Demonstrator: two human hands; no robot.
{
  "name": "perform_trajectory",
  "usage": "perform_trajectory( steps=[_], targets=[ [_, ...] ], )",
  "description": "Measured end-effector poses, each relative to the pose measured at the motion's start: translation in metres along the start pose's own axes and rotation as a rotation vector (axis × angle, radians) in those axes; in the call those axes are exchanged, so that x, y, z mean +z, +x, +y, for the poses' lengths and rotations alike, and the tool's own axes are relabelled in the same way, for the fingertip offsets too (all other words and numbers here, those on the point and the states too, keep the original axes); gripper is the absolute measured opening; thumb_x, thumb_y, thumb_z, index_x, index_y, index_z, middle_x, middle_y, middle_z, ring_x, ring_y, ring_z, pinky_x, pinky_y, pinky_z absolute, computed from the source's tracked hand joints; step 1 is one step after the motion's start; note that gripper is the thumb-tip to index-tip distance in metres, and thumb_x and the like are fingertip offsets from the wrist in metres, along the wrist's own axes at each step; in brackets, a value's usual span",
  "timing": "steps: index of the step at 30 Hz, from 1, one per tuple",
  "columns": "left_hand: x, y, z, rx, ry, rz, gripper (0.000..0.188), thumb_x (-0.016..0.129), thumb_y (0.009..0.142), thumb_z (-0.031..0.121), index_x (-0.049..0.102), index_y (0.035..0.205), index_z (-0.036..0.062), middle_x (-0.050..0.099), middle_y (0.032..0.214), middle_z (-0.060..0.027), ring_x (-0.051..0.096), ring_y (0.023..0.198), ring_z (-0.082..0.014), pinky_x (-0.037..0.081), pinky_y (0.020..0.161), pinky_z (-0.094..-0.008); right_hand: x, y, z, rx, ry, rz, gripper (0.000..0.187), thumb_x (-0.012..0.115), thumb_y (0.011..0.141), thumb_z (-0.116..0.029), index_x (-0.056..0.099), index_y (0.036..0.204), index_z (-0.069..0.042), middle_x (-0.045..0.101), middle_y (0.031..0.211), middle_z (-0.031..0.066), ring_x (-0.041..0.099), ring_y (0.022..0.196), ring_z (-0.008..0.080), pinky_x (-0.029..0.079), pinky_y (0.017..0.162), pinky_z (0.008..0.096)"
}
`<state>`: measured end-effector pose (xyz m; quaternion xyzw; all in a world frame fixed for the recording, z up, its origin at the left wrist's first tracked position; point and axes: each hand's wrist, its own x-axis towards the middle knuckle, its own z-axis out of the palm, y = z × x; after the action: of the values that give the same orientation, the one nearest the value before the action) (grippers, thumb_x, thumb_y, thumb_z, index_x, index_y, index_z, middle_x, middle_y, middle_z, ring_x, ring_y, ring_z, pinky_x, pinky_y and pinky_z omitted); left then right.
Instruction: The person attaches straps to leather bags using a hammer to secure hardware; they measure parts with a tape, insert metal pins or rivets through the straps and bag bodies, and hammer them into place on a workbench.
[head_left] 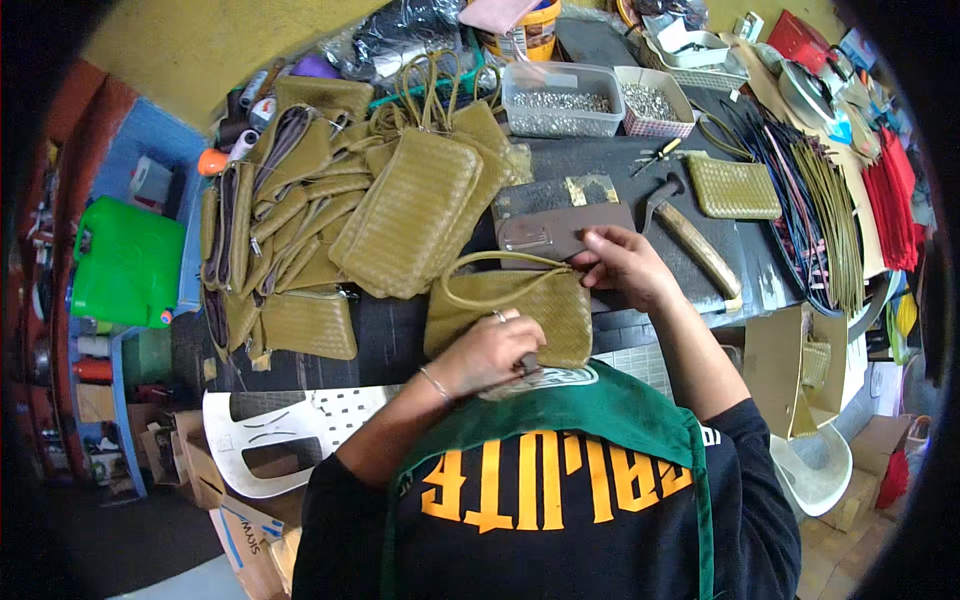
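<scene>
An olive woven pouch (pixel 560 310) with a looped wrist strap (pixel 470 299) lies at the table's near edge, in front of my body. My right hand (pixel 632 268) pinches the pouch's upper right corner, where the strap is joined. Over the pouch's lower front, my left hand (pixel 490 352) is closed, and a small dark thing shows at its fingers; its kind is hard to make out. Just beyond the pouch rests a flat brown piece (pixel 567 228) with a metal part on it. A hammer (pixel 692 240) lies to the right of my right hand.
Olive pouches (pixel 405 215) are piled at the left. A clear tub (pixel 562 100) and a small box (pixel 653 103) of metal bits stand at the back. Strips (pixel 830 220) hang at the right, near another pouch (pixel 733 188). A white chair (pixel 240 440) stands at lower left.
</scene>
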<state>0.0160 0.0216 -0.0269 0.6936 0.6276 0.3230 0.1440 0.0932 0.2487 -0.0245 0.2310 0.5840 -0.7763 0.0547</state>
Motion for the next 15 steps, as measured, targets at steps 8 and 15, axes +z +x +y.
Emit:
perform_trajectory(
  steps=[8,15],
  targets=[
    [-0.011,-0.004,-0.038,-0.431,-0.334,0.240,0.011,0.065,0.070,0.005,0.054,0.071,0.0017,0.049,0.072,-0.0012,0.042,0.055,-0.0068,0.037,0.052,-0.0201,0.044,0.014,-0.020,-0.650,-1.291,-0.113,0.070,0.071,0.060,-0.024,0.041,0.118,0.000,0.044,0.118,0.0221,0.049,0.102,0.0340,0.041,0.086,0.0370],
    [-0.032,-0.004,-0.054,-0.302,-0.106,0.294,0.029,0.073,0.063,0.018,0.051,0.068,-0.0011,0.050,0.068,-0.0101,0.052,0.057,-0.0191,0.043,0.053,-0.0283,0.048,0.030,-0.020,-0.236,-0.697,-0.062,0.030,0.063,0.071,-0.019,0.057,0.093,0.001,0.061,0.081,0.0164,0.059,0.079,0.0264,0.045,0.071,0.0336]
  ],
)
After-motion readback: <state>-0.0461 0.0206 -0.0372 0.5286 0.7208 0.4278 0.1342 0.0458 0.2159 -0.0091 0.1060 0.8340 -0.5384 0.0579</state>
